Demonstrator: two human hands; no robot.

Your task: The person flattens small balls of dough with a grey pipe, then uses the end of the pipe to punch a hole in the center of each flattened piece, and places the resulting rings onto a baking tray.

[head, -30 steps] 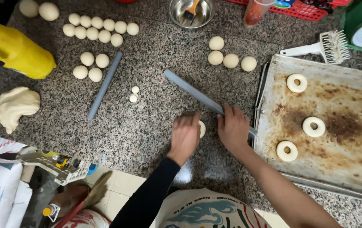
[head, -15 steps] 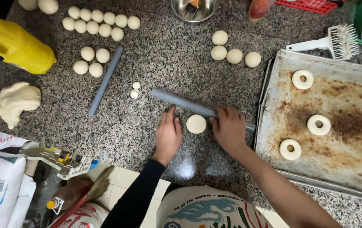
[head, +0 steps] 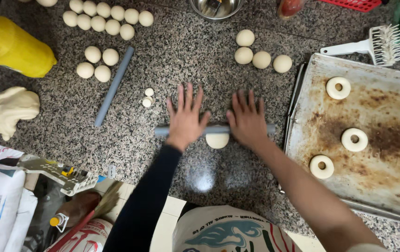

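Both palms lie flat, fingers spread, on a thin grey rolling rod (head: 216, 130) that lies across the granite counter (head: 176, 56). My left hand (head: 185, 115) presses the rod's left half and my right hand (head: 247, 117) its right half. Under the rod, between my hands, sits a small flattened round of pale dough (head: 217, 140), its near half showing.
A worn baking tray (head: 386, 154) at the right carries three dough rings (head: 354, 139). Several dough balls (head: 261, 59) lie beyond my hands, more at the far left (head: 106, 23). A second grey rod (head: 113, 86), a dough lump (head: 11, 108), a yellow bottle (head: 13, 44), a white brush (head: 372, 44) and a steel bowl (head: 214, 7) lie around.
The rod was slanted with my hands beside the dough. It now lies level across the dough, and both hands have flattened onto it with fingers spread.
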